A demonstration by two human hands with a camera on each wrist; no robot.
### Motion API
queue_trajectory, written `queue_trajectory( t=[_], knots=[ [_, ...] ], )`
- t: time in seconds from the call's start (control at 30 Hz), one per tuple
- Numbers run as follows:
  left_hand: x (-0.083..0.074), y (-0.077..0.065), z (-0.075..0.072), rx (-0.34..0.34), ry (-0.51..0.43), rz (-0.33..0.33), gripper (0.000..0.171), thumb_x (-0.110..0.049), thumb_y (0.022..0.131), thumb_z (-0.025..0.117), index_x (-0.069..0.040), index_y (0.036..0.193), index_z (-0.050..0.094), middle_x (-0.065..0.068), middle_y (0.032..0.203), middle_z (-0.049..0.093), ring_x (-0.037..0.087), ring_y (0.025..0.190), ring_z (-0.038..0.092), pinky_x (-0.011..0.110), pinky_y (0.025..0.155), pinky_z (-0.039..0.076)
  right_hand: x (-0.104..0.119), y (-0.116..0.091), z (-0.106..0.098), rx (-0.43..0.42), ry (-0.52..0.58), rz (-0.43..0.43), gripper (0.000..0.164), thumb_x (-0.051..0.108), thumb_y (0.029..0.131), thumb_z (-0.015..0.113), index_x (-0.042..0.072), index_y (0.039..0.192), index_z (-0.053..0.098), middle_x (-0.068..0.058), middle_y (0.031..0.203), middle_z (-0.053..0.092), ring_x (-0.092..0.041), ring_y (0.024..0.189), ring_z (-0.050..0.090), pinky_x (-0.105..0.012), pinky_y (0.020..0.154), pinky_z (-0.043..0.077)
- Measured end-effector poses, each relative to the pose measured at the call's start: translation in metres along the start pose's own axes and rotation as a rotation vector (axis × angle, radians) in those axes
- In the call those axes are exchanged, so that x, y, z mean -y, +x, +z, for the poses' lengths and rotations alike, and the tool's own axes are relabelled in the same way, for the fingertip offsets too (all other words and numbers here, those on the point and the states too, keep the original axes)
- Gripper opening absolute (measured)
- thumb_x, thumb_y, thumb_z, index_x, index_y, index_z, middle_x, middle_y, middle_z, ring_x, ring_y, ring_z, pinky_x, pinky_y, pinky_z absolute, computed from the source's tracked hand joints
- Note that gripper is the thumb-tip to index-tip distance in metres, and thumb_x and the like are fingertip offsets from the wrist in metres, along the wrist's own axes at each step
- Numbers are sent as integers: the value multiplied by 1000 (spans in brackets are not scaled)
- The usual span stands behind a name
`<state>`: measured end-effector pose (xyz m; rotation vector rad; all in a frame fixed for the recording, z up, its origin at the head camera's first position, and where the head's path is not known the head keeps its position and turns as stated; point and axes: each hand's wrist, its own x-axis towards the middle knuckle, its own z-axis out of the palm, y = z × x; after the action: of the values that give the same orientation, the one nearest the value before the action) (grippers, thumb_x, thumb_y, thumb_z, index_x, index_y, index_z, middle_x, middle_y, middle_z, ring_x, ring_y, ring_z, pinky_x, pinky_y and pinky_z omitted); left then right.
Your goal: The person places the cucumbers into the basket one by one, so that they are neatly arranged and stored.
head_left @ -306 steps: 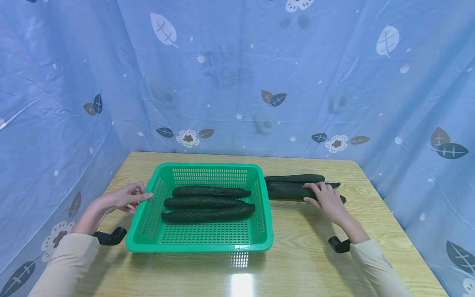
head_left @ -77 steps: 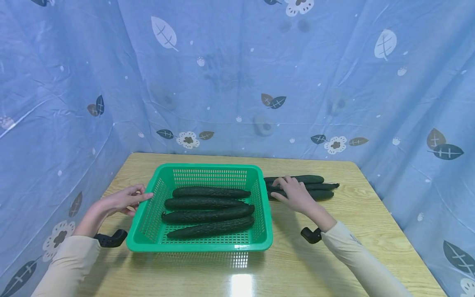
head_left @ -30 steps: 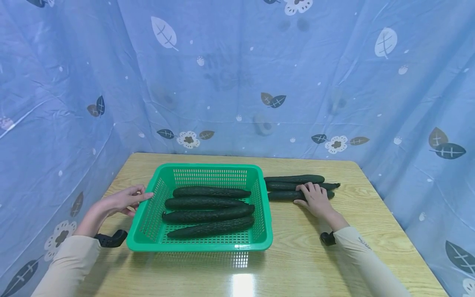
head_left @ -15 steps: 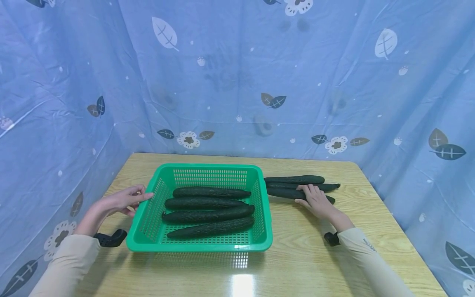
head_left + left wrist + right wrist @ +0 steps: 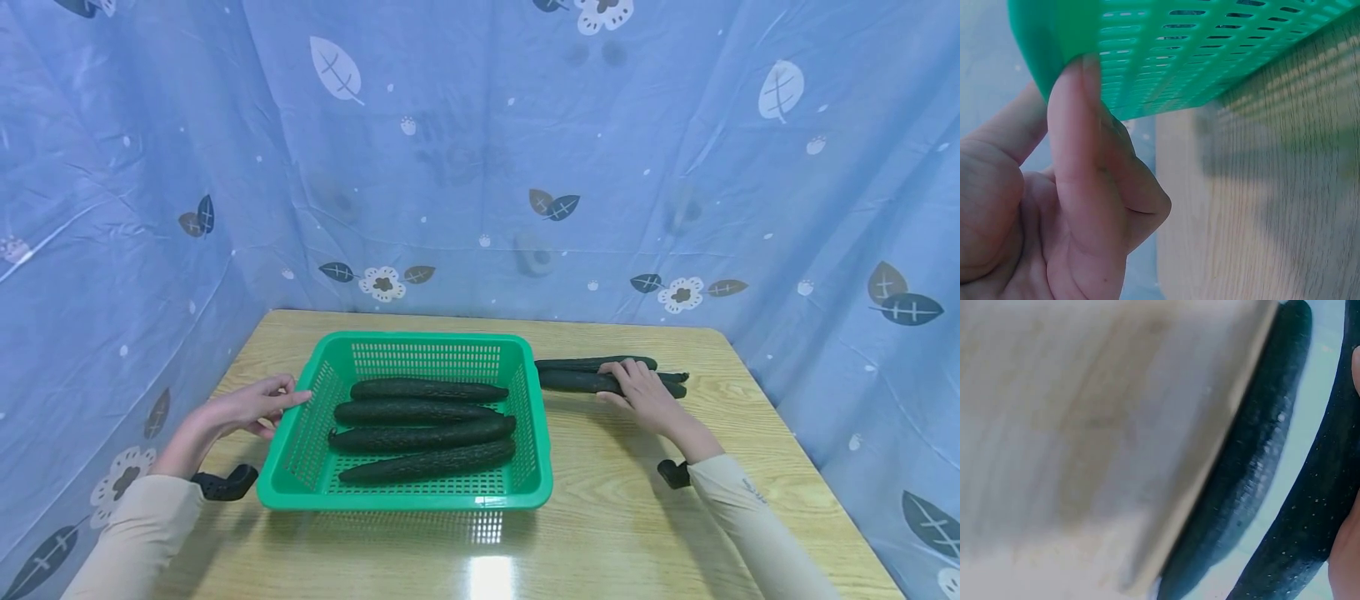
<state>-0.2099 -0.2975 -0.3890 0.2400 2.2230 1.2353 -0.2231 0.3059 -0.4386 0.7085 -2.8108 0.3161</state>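
Observation:
My left hand pinches the left rim of a green plastic basket. In the left wrist view, fingers bend at the basket's outer wall. Several dark green cucumbers lie crosswise inside, side by side. Right of the basket, my right hand grips a cucumber from above near its right part. This cucumber appears close up in the right wrist view, with a second cucumber beyond it. More cucumbers lie behind the held one, partly covered by it and the hand.
The wooden table extends in front of the basket and to the right. A blue patterned curtain hangs along the back and both sides. Black camera mounts stick out at both wrists.
Another cucumber has come to lie at the front inside the basket, and the group on the right is smaller. My right hand has taken hold of the front cucumber there and shifted it.

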Motion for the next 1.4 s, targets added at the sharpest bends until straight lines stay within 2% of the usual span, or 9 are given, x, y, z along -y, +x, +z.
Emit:
queue_trajectory(
  t=[0.2, 0.53, 0.67, 0.83, 1.03, 1.4],
  knots=[
    [-1, -1, 0, 1, 3, 4, 36, -35, 99, 43, -7, 82, 28, 0, 63, 30, 10, 52, 30, 24, 49, 39, -3, 6, -14, -25, -11, 16, 40, 34, 91, 60, 11, 122, 50, -12, 102, 49, -31, 94, 47, -47, 74, 37],
    [2, -1, 0, -4, 12, -4, 38, -38, 98, 44, -7, 83, 29, 0, 64, 33, 10, 53, 32, 25, 49, 41, 1, 13, -44, -63, 16, 66, 41, 37, 93, 56, 9, 122, 48, -14, 105, 51, -30, 92, 45, -46, 73, 35],
    [2, -1, 0, 4, 4, 13, 37, -37, 99, 43, -7, 83, 29, 1, 64, 32, 10, 53, 32, 25, 50, 41, 4, 18, -52, -73, 6, 61, 42, 40, 92, 55, 11, 122, 48, -13, 106, 51, -28, 91, 45, -44, 74, 35],
    [1, -1, 0, 12, -15, 17, 36, -36, 99, 43, -7, 82, 29, 0, 63, 31, 11, 52, 32, 25, 50, 39, 13, 25, -56, -97, -37, 37, 43, 41, 90, 58, 11, 120, 51, -10, 99, 52, -25, 84, 46, -40, 71, 36],
    [0, -1, 0, 9, -6, 15, 36, -36, 99, 42, -7, 83, 28, 0, 63, 31, 11, 52, 32, 25, 49, 39, 27, 36, -59, -84, -85, 26, 44, 43, 90, 57, 10, 120, 53, -10, 93, 51, -24, 78, 44, -38, 66, 34],
    [2, -1, 1, 6, 1, 6, 39, -38, 99, 43, -7, 82, 27, -1, 63, 28, 10, 53, 31, 24, 50, 40, 56, 65, -65, -68, -75, -33, 43, 45, 91, 55, 13, 120, 52, -8, 90, 50, -23, 75, 44, -36, 65, 34]
  ],
)
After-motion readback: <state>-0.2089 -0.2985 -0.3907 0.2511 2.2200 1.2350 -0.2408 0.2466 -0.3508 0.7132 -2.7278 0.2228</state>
